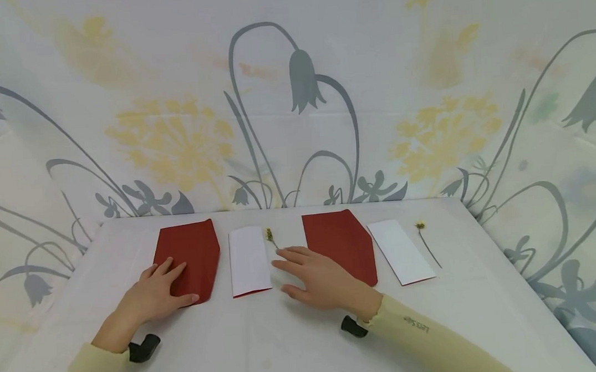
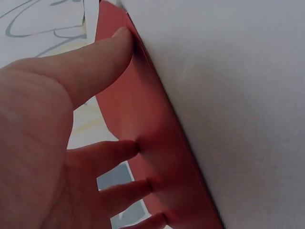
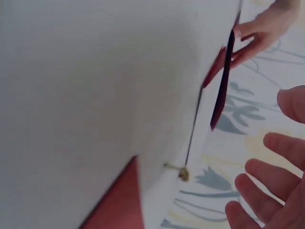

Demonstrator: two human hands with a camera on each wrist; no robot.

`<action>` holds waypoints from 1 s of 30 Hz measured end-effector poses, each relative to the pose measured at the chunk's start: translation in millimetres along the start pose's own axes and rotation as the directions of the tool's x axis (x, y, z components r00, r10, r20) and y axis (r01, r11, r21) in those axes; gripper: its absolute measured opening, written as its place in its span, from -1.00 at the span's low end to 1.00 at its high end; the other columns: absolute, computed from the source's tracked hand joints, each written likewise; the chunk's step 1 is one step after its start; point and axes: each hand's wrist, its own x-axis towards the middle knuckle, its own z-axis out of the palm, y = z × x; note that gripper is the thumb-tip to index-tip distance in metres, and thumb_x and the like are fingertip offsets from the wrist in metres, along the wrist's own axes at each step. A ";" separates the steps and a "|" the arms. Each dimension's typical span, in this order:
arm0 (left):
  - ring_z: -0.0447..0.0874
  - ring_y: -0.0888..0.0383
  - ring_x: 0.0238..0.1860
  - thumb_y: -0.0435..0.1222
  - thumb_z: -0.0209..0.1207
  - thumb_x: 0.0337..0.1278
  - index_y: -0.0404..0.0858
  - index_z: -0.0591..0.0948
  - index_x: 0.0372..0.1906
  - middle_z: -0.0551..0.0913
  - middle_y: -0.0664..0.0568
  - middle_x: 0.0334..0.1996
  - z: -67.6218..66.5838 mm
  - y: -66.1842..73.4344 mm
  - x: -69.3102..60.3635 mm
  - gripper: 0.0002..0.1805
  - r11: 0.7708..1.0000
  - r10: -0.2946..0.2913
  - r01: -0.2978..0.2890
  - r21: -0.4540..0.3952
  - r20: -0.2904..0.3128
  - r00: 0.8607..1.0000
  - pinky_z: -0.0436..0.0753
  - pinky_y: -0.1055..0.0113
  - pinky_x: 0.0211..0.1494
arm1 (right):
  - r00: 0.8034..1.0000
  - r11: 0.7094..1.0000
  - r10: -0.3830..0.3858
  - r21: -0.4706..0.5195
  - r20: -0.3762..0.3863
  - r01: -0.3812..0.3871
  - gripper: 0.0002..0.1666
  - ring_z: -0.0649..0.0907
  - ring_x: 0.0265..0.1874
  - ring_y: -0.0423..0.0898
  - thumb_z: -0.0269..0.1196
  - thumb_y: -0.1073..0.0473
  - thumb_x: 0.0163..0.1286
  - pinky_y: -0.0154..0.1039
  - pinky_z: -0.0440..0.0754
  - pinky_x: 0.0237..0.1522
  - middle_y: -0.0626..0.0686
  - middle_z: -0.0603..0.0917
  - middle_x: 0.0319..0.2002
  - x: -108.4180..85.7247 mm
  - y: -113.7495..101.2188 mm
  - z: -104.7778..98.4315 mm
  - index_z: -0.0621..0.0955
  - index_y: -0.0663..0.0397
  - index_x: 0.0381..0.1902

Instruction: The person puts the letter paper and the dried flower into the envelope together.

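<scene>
My left hand point(image 1: 152, 296) rests on the left red envelope point(image 1: 201, 259), fingers spread and thumb near its lower edge. In the left wrist view the fingertips press on the red paper point(image 2: 152, 124). My right hand point(image 1: 322, 278) is held over the table with its fingers extended and nothing in its grasp. Just beyond its fingertips lies a small dried yellow flower point(image 1: 269, 235), its stem partly hidden by the hand. Left of that flower lies a white folded card point(image 1: 249, 260) with a red lower edge. The right red envelope point(image 1: 339, 239) is partly covered by my right hand and wrist.
On the right lie a second white folded card point(image 1: 402, 252) and another dried flower point(image 1: 420, 225) with a thin stem. All rest on a white-covered table point(image 1: 265, 343). A flower-patterned cloth point(image 1: 270, 126) rises behind the table's back edge.
</scene>
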 end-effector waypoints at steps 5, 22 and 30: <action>0.04 -0.58 0.33 0.23 0.35 -0.03 -0.40 0.35 0.40 0.15 -0.52 0.40 -6.3 -1.1 0.5 0.04 1.000 0.000 0.000 0.007 0.026 1.000 0.43 -0.44 0.05 | 0.997 0.997 -0.072 -0.008 0.036 0.072 -0.37 0.27 0.46 -0.07 0.12 -0.13 0.51 -0.23 0.31 0.37 0.01 0.30 0.48 31.2 -11.6 3.9 0.39 -0.10 0.45; 0.10 -0.63 0.29 0.19 0.38 -0.05 -0.43 0.38 0.38 0.19 -0.57 0.36 -2.0 -5.7 -0.9 0.02 0.996 0.054 -0.055 0.063 0.023 0.998 0.46 -0.47 -0.04 | 0.958 0.962 -0.079 -0.230 0.277 0.146 -0.15 -0.16 0.56 -0.13 -0.08 -0.48 0.43 -0.17 -0.05 0.50 -0.14 -0.12 0.60 120.0 -71.1 46.3 0.09 -0.40 0.57; 0.09 -0.60 0.31 0.21 0.36 -0.04 -0.42 0.38 0.38 0.20 -0.55 0.37 -3.2 -7.0 0.3 0.03 0.996 0.063 -0.063 0.062 0.011 0.998 0.42 -0.48 -0.01 | 0.919 0.972 0.026 -0.224 0.393 0.068 -0.14 -0.20 0.55 -0.18 -0.18 -0.58 0.37 -0.10 -0.03 0.50 -0.28 -0.17 0.58 124.8 -85.4 51.5 0.03 -0.56 0.55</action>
